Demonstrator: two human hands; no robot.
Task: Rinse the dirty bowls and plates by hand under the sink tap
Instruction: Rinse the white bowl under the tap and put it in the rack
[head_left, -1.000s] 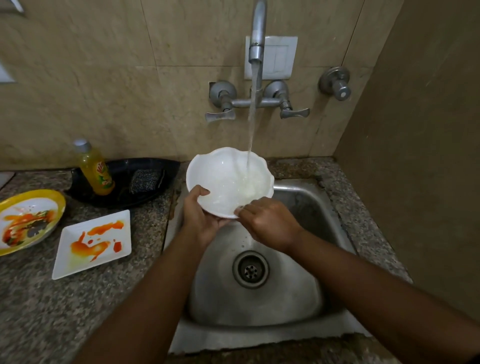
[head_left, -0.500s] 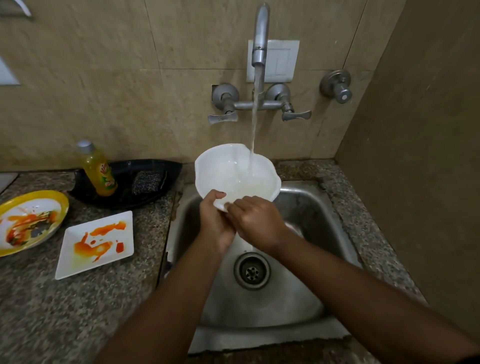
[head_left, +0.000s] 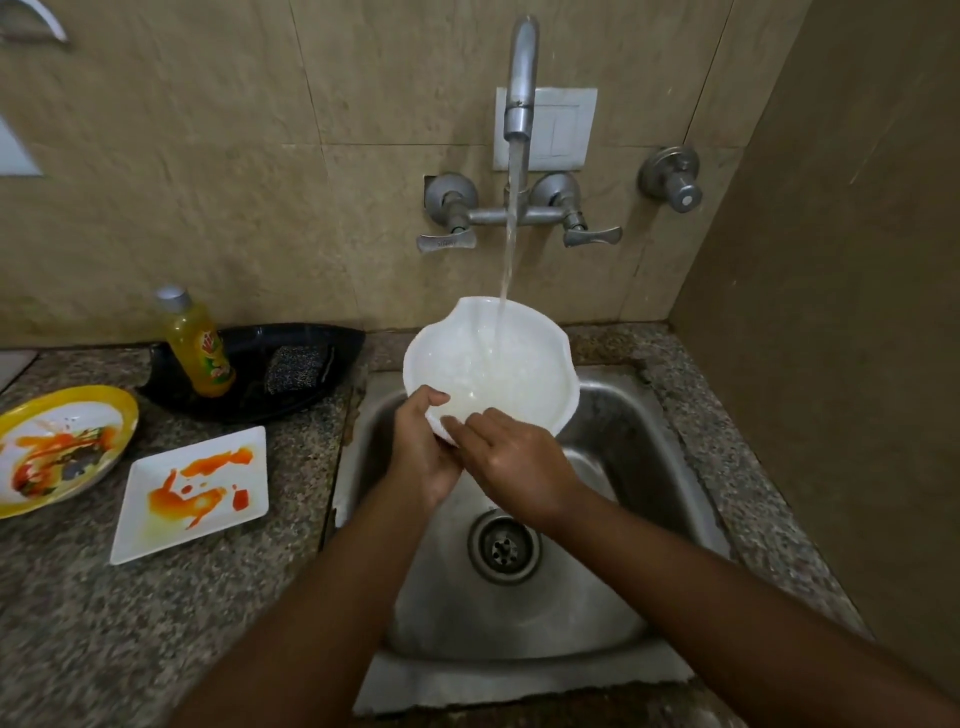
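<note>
On the granite counter (head_left: 156, 623) at far left, 2 sauce-smeared dishes wait within reach: a yellow plate (head_left: 62, 441) and a square plate (head_left: 192, 493). Behind them a black tray (head_left: 291, 384) keeps soap bottle (head_left: 200, 345) and scrubber (head_left: 298, 364) together. Over the steel sink (head_left: 649, 467), the left hand (head_left: 423, 457) pinches the bowl's (head_left: 493, 364) near rim, tilting it under the tap (head_left: 519, 78) stream, probably so water drains. The right hand (head_left: 519, 462) lays its fingers over that rim, likely rubbing. Beige tiled walls enclose the corner.
</note>
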